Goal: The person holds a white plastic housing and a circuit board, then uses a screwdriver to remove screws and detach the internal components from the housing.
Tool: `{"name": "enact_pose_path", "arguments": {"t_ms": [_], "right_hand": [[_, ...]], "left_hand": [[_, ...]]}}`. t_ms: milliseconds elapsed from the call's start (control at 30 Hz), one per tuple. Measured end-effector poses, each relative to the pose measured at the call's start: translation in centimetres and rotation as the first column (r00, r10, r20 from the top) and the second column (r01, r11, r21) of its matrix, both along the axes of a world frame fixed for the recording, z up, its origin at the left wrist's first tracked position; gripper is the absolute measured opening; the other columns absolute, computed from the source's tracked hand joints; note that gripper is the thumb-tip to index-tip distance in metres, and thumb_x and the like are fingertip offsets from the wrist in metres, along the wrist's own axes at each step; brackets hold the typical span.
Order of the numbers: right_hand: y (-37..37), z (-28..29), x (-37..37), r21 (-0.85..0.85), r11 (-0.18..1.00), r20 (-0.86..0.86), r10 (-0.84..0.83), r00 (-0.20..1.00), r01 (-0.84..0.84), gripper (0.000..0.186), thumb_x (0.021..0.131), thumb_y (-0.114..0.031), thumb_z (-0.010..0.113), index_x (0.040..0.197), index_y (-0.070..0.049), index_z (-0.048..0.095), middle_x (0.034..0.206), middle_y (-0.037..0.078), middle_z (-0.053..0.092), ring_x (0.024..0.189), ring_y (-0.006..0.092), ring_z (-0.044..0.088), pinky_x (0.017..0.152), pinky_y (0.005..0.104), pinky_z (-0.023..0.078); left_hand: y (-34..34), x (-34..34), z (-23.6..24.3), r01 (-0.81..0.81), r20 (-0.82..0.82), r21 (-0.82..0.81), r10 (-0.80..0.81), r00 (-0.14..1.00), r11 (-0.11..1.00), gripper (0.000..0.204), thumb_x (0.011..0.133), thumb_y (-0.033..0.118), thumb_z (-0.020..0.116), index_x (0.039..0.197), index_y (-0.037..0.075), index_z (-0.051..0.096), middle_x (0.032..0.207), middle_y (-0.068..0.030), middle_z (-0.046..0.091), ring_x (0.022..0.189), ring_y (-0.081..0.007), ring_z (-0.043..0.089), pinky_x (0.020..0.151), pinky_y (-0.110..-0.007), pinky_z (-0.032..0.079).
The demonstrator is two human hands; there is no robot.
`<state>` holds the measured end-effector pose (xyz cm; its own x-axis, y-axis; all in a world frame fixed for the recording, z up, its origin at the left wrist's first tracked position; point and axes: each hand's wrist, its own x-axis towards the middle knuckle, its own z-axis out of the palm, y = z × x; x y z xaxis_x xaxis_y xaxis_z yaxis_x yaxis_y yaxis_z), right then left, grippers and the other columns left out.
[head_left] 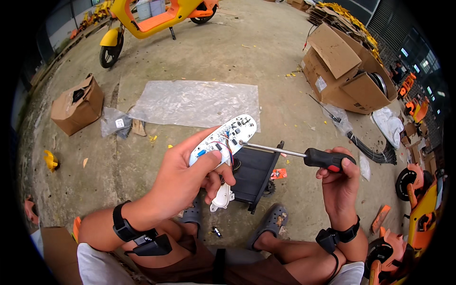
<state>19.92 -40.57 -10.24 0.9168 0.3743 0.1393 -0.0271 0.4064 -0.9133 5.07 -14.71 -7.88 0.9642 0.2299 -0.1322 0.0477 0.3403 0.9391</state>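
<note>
My left hand (187, 173) holds a long white circuit board (225, 137) with small components and coloured wires, tilted up toward the right. My right hand (338, 183) grips the black and red handle of a screwdriver (304, 153). Its metal shaft runs left and the tip touches the board near its middle. Below the board, on the concrete floor, lie a black plastic tray-like part (256, 173) and a white plastic cover (222, 198). Both wrists wear black straps.
A clear plastic sheet (197, 102) lies ahead. A small cardboard box (76, 105) sits at the left, a large open box (346, 69) at the right. A yellow and orange scooter (152, 21) stands beyond. Orange parts and black cables (375, 152) crowd the right edge.
</note>
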Motion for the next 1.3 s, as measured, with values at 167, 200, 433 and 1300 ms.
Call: {"name": "enact_pose_path", "arguments": {"t_ms": [167, 200, 433, 1300], "right_hand": [[0.07, 0.0, -0.01, -0.006, 1.0, 0.028, -0.005, 1.0, 0.005, 0.037, 0.088, -0.024, 0.055, 0.112, 0.005, 0.053, 0.102, 0.02, 0.062, 0.071, 0.0231, 0.065, 0.067, 0.0357, 0.055], [0.07, 0.0, 0.0, -0.008, 1.0, 0.023, -0.006, 1.0, 0.006, 0.037, 0.088, -0.024, 0.055, 0.112, 0.005, 0.053, 0.102, 0.02, 0.062, 0.071, 0.0231, 0.065, 0.067, 0.0357, 0.055], [0.09, 0.1, -0.04, -0.007, 1.0, 0.028, -0.006, 1.0, 0.006, 0.037, 0.088, -0.024, 0.055, 0.112, 0.005, 0.053, 0.101, 0.02, 0.062, 0.071, 0.0229, 0.066, 0.068, 0.0355, 0.056], [-0.02, 0.26, -0.09, 0.003, 1.0, 0.04, 0.005, 0.999, -0.006, 0.037, 0.088, -0.023, 0.057, 0.112, 0.005, 0.052, 0.102, 0.02, 0.062, 0.073, 0.0243, 0.066, 0.07, 0.0347, 0.055]], "left_hand": [[-0.03, -0.02, 0.05, -0.005, -0.011, -0.001, 0.005, 1.0, 1.0, 0.044, 0.097, 0.01, 0.044, 0.14, 0.0, 0.038, 0.077, -0.0151, 0.064, 0.047, -0.0083, 0.052, 0.043, -0.022, 0.044], [-0.03, -0.04, 0.07, -0.004, -0.008, -0.007, 0.004, 1.0, 1.0, 0.044, 0.097, 0.01, 0.044, 0.14, 0.0, 0.038, 0.077, -0.015, 0.064, 0.047, -0.0083, 0.052, 0.043, -0.022, 0.044], [-0.07, -0.09, 0.09, -0.006, -0.019, 0.007, 0.006, 1.0, 1.0, 0.043, 0.098, 0.01, 0.044, 0.139, 0.0, 0.039, 0.075, -0.0148, 0.064, 0.047, -0.0082, 0.052, 0.043, -0.022, 0.044], [0.06, -0.06, 0.09, 0.019, -0.029, 0.006, -0.019, 0.999, 1.0, 0.043, 0.097, 0.011, 0.045, 0.139, 0.0, 0.041, 0.076, -0.0154, 0.064, 0.048, -0.0085, 0.052, 0.043, -0.023, 0.044]]}}
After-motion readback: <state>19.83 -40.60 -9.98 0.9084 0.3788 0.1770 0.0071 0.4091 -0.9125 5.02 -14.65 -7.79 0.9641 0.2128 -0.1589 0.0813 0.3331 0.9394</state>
